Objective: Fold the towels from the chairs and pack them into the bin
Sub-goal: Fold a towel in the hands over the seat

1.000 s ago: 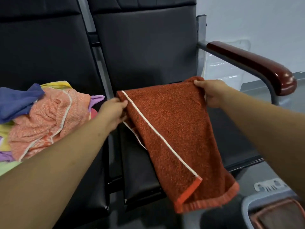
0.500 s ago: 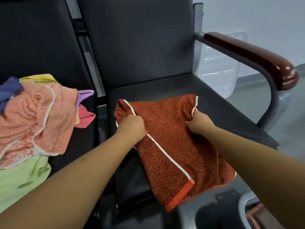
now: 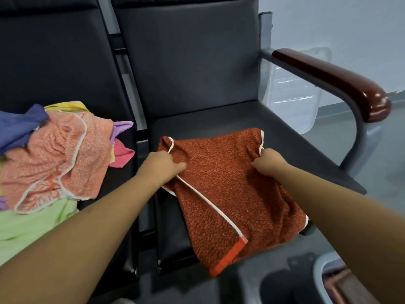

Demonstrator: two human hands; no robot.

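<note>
A rust-red towel [image 3: 221, 189] with a white edge stripe lies folded over on the black seat of the right chair [image 3: 219, 119], its near end hanging past the seat's front edge. My left hand [image 3: 163, 164] grips the towel's far left corner. My right hand [image 3: 267, 162] pinches its far right corner. A heap of unfolded towels [image 3: 59, 154], peach, blue, purple, pink and green, covers the left chair's seat. The grey bin [image 3: 322, 273] shows only as a rim at the bottom right, with something brown inside.
A dark red wooden armrest [image 3: 335, 82] on a grey metal frame runs along the right side of the chair. A clear plastic container [image 3: 291, 91] stands behind it by the white wall. Tall black backrests [image 3: 188, 53] close off the far side.
The towel came down from mid-air onto the right seat, both hands still gripping its far corners. Since half a second ago the hands have barely moved.
</note>
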